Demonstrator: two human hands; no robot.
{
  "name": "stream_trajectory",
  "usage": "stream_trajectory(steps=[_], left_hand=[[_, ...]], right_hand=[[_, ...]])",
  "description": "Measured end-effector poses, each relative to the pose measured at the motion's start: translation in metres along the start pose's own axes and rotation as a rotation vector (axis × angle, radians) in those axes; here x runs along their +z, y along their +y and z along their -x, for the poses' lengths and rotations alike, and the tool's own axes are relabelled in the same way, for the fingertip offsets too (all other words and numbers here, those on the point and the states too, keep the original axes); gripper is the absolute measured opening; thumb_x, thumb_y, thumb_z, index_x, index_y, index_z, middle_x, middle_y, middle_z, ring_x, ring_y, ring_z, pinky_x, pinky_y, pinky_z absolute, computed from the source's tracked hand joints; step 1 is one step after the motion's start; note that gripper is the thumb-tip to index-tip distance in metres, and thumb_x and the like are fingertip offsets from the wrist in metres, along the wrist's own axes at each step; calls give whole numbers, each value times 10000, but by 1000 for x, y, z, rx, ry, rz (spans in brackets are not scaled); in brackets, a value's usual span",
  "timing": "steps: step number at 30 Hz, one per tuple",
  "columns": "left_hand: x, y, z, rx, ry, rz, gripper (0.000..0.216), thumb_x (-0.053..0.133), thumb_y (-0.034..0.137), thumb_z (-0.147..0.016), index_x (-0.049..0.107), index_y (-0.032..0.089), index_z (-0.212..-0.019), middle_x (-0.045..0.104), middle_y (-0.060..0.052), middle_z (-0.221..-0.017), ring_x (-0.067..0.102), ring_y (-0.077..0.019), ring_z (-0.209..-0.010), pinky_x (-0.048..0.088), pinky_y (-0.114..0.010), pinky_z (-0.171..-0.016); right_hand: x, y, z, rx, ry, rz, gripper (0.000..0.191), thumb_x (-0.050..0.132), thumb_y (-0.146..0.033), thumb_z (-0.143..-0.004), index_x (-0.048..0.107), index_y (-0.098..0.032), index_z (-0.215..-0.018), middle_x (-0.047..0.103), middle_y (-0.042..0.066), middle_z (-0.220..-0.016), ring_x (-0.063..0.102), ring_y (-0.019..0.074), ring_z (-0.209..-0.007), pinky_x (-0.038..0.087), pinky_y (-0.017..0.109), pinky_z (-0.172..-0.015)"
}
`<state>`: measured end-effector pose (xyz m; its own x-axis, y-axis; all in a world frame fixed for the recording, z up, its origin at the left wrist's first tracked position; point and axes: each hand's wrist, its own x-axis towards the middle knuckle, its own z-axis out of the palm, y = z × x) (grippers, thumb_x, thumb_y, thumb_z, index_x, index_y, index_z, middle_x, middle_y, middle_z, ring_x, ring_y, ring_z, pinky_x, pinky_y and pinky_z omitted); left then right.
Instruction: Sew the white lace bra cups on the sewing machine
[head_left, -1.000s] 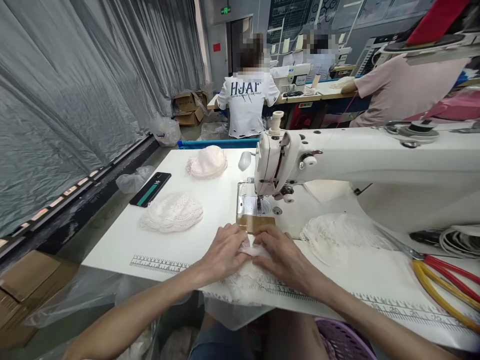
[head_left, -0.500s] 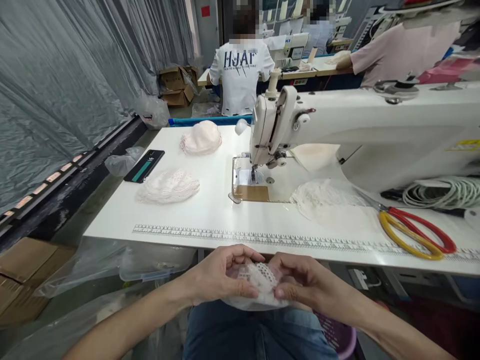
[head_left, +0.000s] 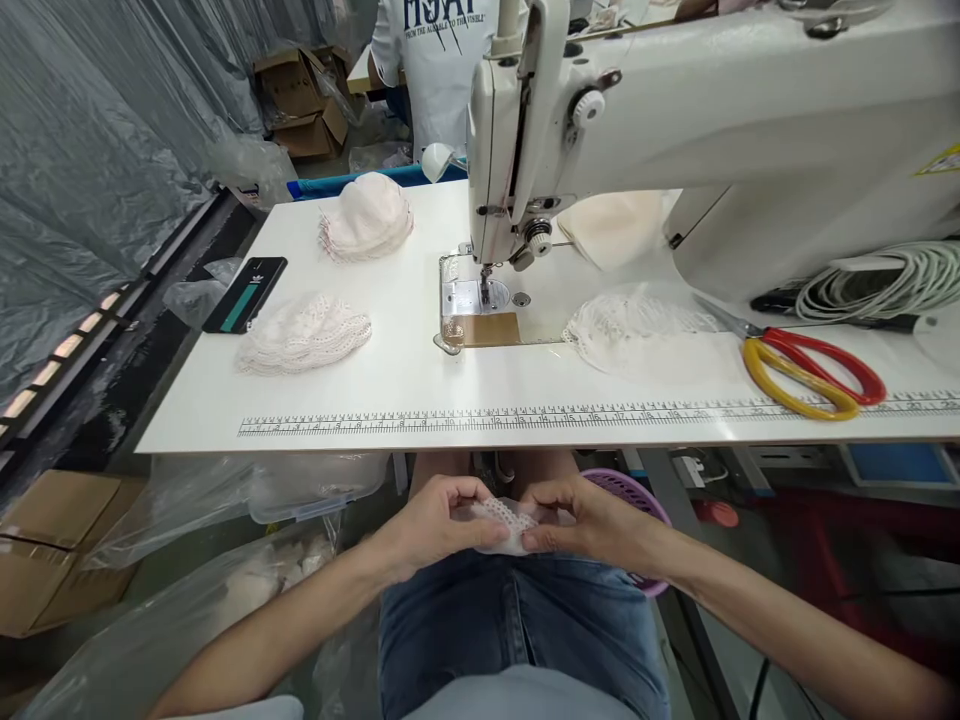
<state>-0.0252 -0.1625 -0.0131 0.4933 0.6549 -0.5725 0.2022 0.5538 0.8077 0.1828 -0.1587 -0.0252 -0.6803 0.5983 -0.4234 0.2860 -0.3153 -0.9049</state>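
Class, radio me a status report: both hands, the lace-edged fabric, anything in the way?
Left hand and right hand pinching white lace-edged fabric. Fabric held above lap. Table edge just beyond; nothing seen blocking hands.

Blue denim shorts cover the thighs — mottled with paler, faded patches, a seam running down the front middle. A plain, pale grey-blue top shows at the near edge, with a light sleeve at near left. The left hand, right hand and both forearms are bare — so are the knees, under the bench.
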Motion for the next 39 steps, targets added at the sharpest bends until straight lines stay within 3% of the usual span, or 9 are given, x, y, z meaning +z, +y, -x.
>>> stream_trajectory(steps=[8, 15, 22, 29, 34, 39], left_hand=[[4, -2, -2, 100, 153, -64, 289, 724, 317, -656, 506, 137, -597, 505, 35, -583, 417, -78, -576, 301, -185, -543], [-2, -7, -10, -80, -51, 107, 363, 797, 330, -569, 495, 131, -596, 517, 44, -542, 411, -52, -517, 288, -161, -509], [-3, -12, -15, -126, -113, 199, 333, 799, 303, -588, 610, 135, -804, 594, 25, -577, 491, -66, -521, 379, -174, -553], [-7, -11, -11, -97, -74, 164, 279, 798, 303, -591, 691, 127, -780, 620, -6, -569, 542, -92, -546, 424, -191, -573], [-8, -13, -15, -141, -146, 154, 298, 804, 307, -581, 700, 127, -795, 650, -22, -608, 564, -99, -560, 428, -197, -587], [-12, -15, -19, -84, -72, 225, 303, 801, 317, -591, 671, 125, -785, 637, -12, -641, 531, -80, -564, 389, -181, -570]], right_hand=[[-6, 7, 11, -10, 30, 15, 275, 609, -401, -784, 541, -156, -682, 427, -42, -589, 346, 88, -549, 234, 215, -500], [-16, 14, 18, -41, -99, -77, 222, 637, -367, -779, 593, -150, -762, 532, -7, -714, 471, 111, -670, 339, 220, -611], [-15, 18, 14, -17, -153, -61, 286, 721, -416, -691, 652, -164, -807, 540, -24, -694, 464, 107, -655, 345, 214, -604], [-22, 30, 17, -29, -229, -13, 278, 665, -408, -746, 688, -134, -788, 600, 20, -756, 523, 131, -697, 384, 232, -630], [-25, 27, 17, -26, -152, 54, 344, 731, -412, -676, 660, -164, -903, 594, 1, -807, 499, 135, -754, 379, 229, -681], [-14, 27, 12, -60, -154, -48, 303, 673, -433, -730, 646, -141, -804, 575, -5, -735, 518, 130, -695, 385, 224, -626]])
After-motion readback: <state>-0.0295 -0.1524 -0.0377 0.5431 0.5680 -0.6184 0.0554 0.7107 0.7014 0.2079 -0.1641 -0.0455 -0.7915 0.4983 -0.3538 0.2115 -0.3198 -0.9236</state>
